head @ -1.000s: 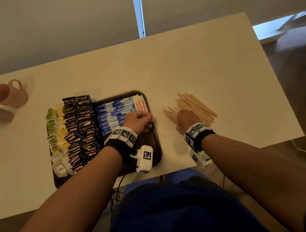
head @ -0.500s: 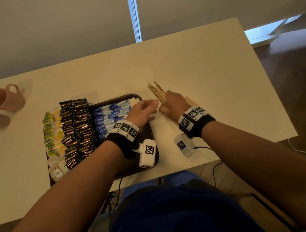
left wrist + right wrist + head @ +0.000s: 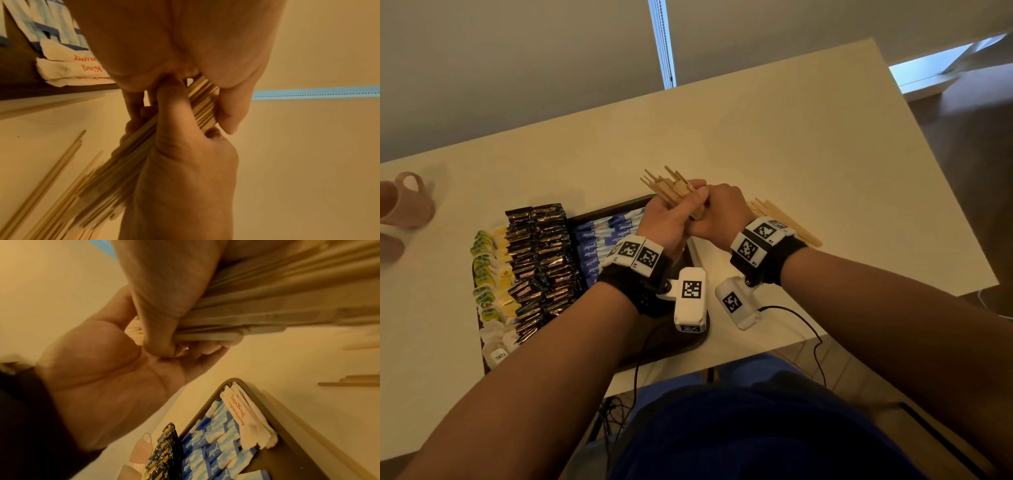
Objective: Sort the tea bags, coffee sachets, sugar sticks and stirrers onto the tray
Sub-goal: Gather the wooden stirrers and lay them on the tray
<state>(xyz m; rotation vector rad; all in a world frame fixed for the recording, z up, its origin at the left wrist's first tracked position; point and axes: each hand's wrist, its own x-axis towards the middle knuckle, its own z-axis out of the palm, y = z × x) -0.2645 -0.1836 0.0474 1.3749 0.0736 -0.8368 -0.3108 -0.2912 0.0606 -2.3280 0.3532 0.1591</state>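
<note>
Looks like an office break room: plain white table (image 3: 808, 144), a tray (image 3: 616, 207) lined with coffee sachets (image 3: 541, 260), sugar sticks (image 3: 599, 240), tea bags (image 3: 489, 274), pink mugs (image 3: 404, 205) alongside.

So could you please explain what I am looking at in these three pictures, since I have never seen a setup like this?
No machine here: a person wears a camera on the head and one on each wrist. The head view looks down at a pale table; the other two look along each hand. The left hand and right hand together grip a bundle of wooden stirrers above the table. More stirrers lie loose on it. The dark tray holds tea bags, black coffee sachets and blue sugar sticks. A pink mug stands at the left.
</note>
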